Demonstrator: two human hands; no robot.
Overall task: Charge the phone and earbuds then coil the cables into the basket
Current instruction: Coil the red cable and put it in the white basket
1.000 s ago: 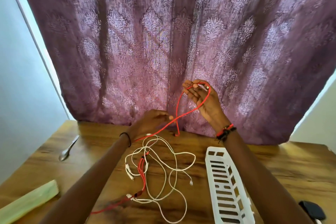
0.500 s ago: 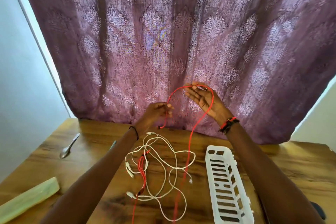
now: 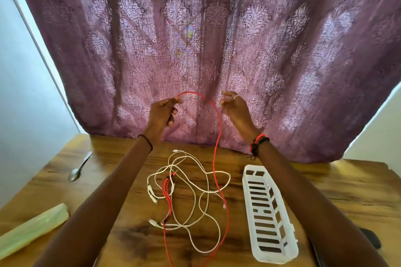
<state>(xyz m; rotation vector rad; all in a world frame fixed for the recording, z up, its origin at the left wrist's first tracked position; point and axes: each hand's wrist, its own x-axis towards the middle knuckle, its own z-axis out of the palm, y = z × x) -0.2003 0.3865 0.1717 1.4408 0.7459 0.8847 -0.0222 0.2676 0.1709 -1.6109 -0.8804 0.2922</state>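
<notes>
A purple curtain [image 3: 217,39] hangs just behind both raised hands, above a wooden table [image 3: 347,191]. Below the right wrist lies the empty white basket [image 3: 269,212], ready for coils. Between the forearms sprawls a tangle of white cables [image 3: 195,191], apparently snaring the red cable [image 3: 217,136], lifted to pull it free. The left hand [image 3: 161,112] pinches its arched end; the right hand [image 3: 234,106], half curled beside the strand, grips nothing visible. A spoon [image 3: 79,168] lies left of the left forearm.
</notes>
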